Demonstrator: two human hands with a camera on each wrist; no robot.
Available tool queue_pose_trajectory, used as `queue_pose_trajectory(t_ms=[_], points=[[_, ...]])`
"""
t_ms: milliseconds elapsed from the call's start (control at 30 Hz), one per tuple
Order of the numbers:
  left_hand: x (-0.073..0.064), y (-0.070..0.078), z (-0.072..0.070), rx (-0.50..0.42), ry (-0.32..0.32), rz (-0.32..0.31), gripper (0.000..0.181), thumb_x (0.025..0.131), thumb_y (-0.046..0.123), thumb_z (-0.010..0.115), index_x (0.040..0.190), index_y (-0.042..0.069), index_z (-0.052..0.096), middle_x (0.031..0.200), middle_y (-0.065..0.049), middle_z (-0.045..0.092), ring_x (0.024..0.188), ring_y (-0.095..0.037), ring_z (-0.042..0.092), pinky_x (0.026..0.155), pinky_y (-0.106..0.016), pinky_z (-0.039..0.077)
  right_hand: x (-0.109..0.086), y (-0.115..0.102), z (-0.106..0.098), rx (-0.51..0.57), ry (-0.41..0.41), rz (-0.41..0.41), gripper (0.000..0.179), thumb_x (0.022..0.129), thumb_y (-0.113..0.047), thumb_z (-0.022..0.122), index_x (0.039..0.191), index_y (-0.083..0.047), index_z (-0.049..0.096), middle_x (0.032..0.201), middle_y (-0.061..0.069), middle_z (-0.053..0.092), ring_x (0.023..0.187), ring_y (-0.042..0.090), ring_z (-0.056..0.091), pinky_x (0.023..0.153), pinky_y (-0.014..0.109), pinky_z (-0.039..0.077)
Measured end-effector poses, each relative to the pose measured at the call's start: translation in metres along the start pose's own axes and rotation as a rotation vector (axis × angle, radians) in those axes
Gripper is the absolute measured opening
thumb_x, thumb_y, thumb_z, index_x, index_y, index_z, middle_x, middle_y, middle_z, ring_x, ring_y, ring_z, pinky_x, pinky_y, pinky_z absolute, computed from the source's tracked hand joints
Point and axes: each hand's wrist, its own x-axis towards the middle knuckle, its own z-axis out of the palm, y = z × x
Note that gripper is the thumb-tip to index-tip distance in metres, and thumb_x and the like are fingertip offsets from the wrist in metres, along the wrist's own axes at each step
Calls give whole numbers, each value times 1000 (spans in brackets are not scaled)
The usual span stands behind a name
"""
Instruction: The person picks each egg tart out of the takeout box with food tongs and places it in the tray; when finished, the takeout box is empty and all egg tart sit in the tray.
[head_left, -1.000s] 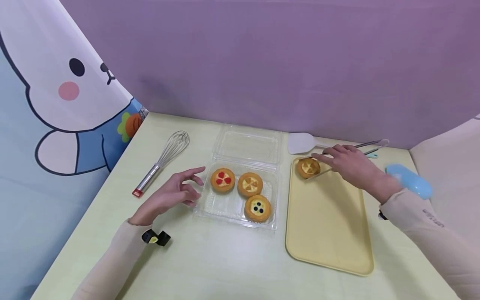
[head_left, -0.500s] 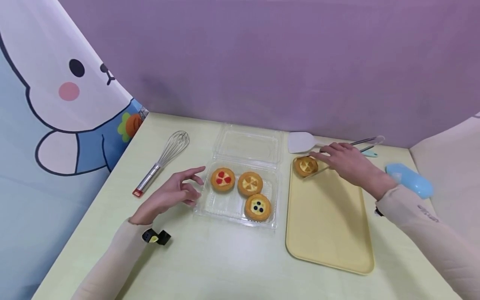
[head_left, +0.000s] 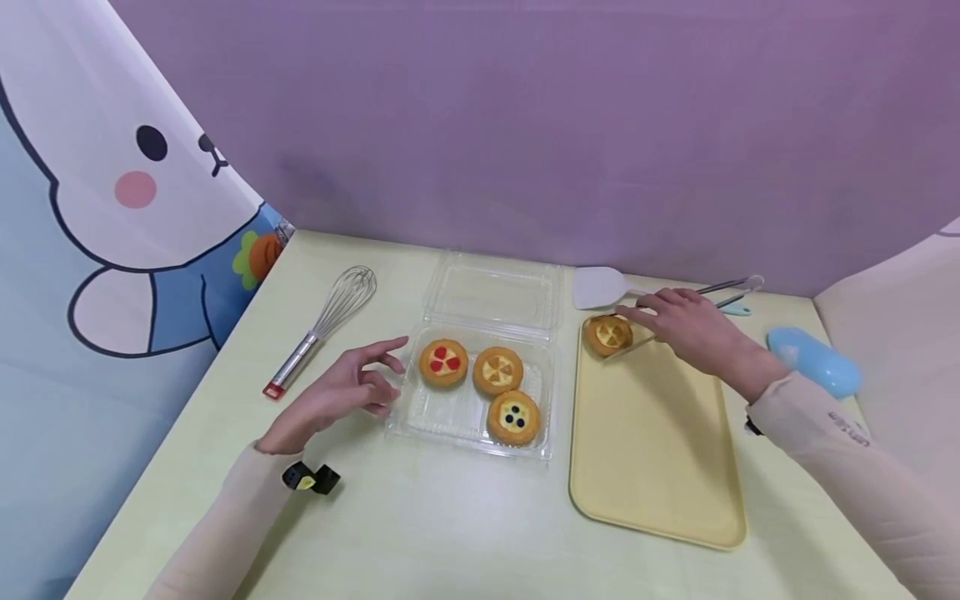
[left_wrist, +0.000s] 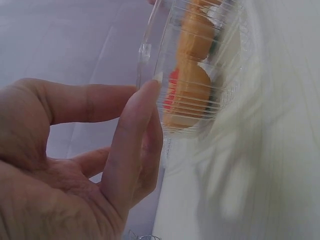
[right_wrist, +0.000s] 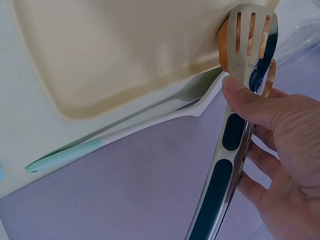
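Note:
My right hand (head_left: 693,329) holds a pair of metal tongs (right_wrist: 220,170) with dark grips. Between the slotted tong heads is a custard tart (head_left: 609,335) with brown wedge topping, at the far left corner of the yellow tray (head_left: 652,467); whether it touches the tray I cannot tell. My left hand (head_left: 337,387) is beside the left edge of the open clear plastic box (head_left: 442,417), fingers loosely bent and nothing seen in them. Inside the box are a red-topped tart (head_left: 443,363), a wedge-topped tart (head_left: 498,371) and a tart with dark dots (head_left: 513,418).
A whisk (head_left: 322,329) lies left of the box. Behind the tray is a white turner (head_left: 600,287) with a mint handle end. A blue rounded object (head_left: 813,361) sits to the tray's right. Behind the table hangs a purple cloth (head_left: 525,125).
My right hand has shifted slightly left with the tongs, and the tart between them has moved a little left too. The left hand and the box have stayed in place.

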Motion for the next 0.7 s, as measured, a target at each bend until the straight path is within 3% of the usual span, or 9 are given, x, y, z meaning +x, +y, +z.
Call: queue_pose_trajectory(t_ms=[367, 700], points=[[0, -1, 0, 6, -3, -2, 83, 87, -11, 51, 165, 5, 27, 134, -32, 49, 90, -28, 69, 70, -28, 64, -3, -1, 2, 72, -16, 36, 72, 85, 10, 73, 150, -14, 55, 135, 15, 65, 124, 40, 60, 102, 61, 52], [0, -1, -1, 0, -8, 8, 82, 88, -11, 51, 165, 4, 27, 135, -33, 49, 92, -29, 69, 71, -29, 65, -5, 1, 2, 57, 9, 31, 69, 88, 8, 71, 151, -14, 54, 135, 16, 65, 123, 39, 61, 101, 60, 53]])
